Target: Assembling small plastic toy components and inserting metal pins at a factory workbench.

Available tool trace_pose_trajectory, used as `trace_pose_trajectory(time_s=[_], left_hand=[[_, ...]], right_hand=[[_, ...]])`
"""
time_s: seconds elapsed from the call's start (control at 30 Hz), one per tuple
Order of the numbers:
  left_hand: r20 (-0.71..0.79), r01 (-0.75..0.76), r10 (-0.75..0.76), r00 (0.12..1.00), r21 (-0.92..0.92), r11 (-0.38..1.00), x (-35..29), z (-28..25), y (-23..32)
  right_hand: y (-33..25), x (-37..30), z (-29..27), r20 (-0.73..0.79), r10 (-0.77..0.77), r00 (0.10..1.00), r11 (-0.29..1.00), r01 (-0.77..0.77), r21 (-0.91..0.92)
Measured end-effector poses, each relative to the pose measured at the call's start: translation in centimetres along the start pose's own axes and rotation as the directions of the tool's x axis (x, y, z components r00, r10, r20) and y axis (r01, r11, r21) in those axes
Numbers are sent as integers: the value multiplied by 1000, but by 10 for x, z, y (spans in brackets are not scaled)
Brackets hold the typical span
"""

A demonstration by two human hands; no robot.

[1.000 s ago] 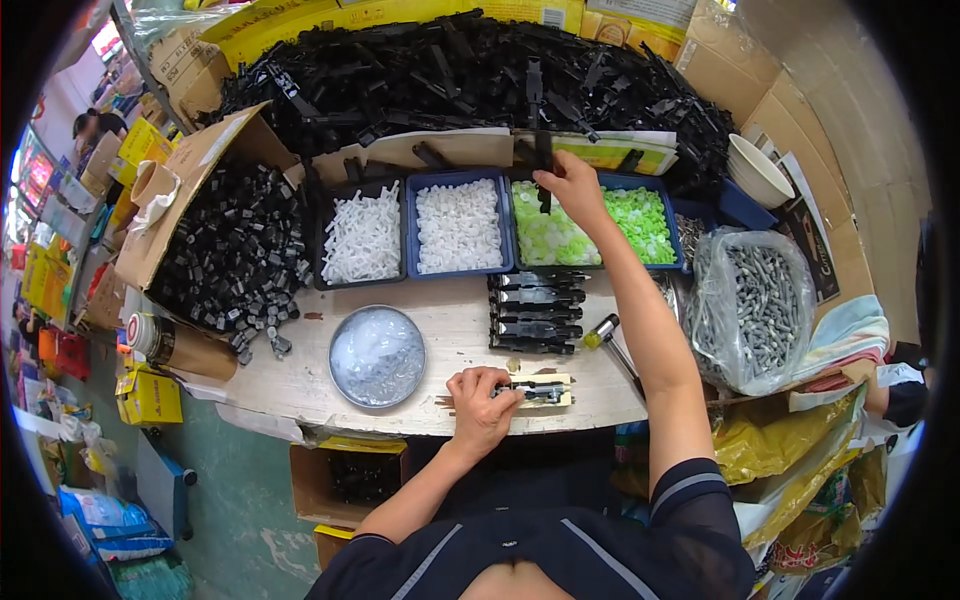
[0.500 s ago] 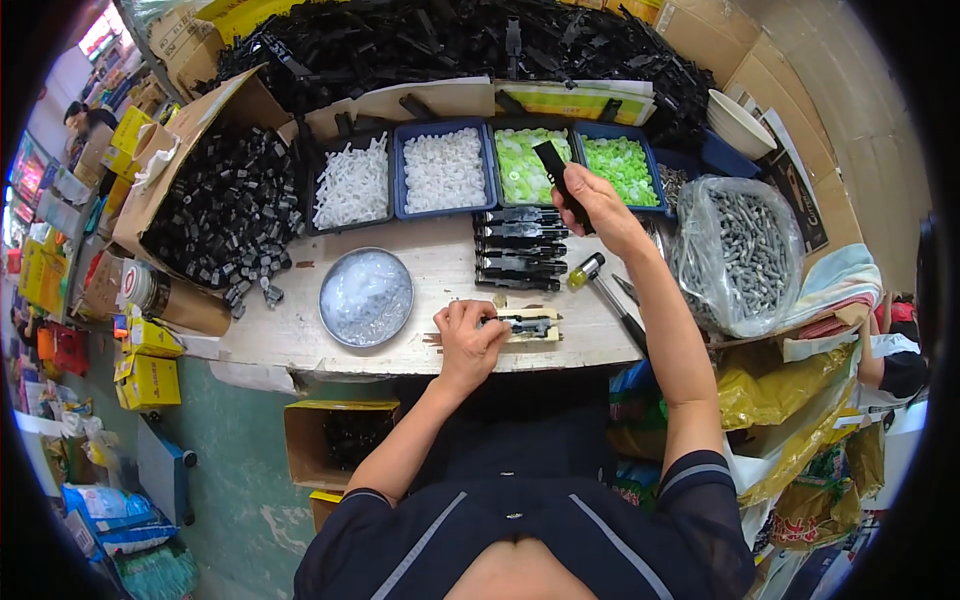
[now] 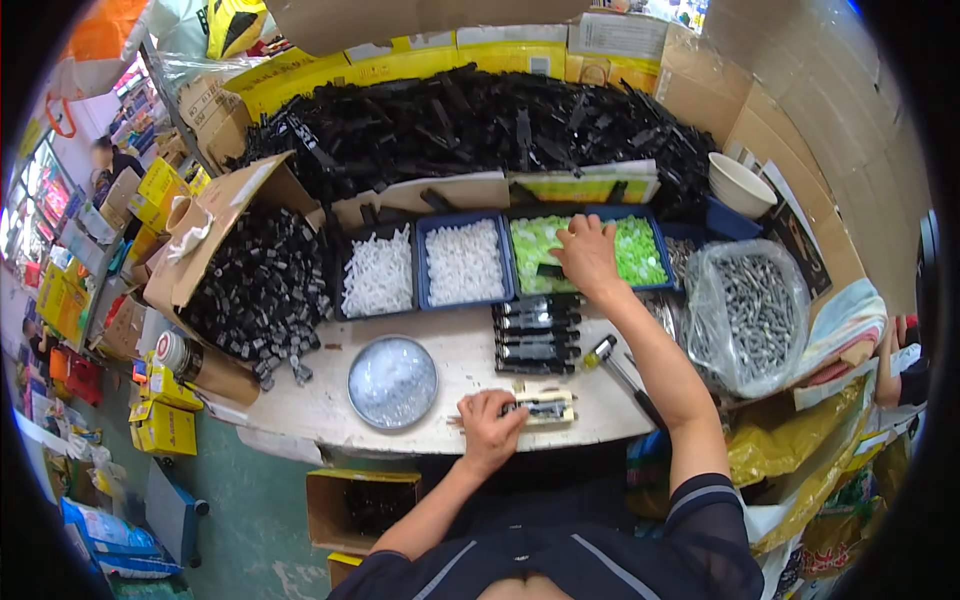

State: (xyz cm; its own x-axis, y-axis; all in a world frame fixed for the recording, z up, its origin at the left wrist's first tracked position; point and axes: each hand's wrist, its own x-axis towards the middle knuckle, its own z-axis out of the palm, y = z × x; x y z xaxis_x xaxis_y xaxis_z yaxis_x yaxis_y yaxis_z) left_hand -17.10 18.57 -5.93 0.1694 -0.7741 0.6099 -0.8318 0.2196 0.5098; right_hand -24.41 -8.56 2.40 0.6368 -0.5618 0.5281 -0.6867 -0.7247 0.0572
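Table edge (image 3: 400, 444): curves just in front of the pale block (image 3: 566, 413).
Left hand (image 3: 492, 428): fingers curled, holding a black assembly (image 3: 540, 408) in that block.
Round dish (image 3: 435, 385): shiny translucent contents.
Right hand (image 3: 588, 255): fingers half bent over green pieces (image 3: 535, 236), a black piece (image 3: 550, 271) held beneath.
Trays (image 3: 465, 304): four; white pieces left, green right.
Far yellow cardboard (image 3: 400, 67): print too small to read.

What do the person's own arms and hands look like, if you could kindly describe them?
The left hand and right hand are ungloved, and both forearms are bare. The short sleeves are dark navy, with a grey stripe around the right one near its hem.
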Motion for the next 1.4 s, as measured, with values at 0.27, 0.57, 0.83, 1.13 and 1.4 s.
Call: trace_pose_trajectory(time_s=[0.27,0.57,0.83,1.13,1.4], left_hand=[[8,6,-7,1000,4,1000,5,-2,0],[6,31,-31,1000,-6,1000,-3,0,1],[-105,65,-80,991,-142,988,11,-4,-12],[-66,132,-142,988,-135,982,-17,-26,-15],[-76,118,-130,989,-145,982,-14,-24,-19]], right_hand=[[35,145,1,-53,332,942,936,-336,-107],[76,105,4,-202,267,942,940,-209,269],[-17,-97,-57,187,-64,980,824,-54,564],[-92,-164,-63,161,-179,971,834,63,548],[-109,-160,-49,173,-282,944,839,155,522]])
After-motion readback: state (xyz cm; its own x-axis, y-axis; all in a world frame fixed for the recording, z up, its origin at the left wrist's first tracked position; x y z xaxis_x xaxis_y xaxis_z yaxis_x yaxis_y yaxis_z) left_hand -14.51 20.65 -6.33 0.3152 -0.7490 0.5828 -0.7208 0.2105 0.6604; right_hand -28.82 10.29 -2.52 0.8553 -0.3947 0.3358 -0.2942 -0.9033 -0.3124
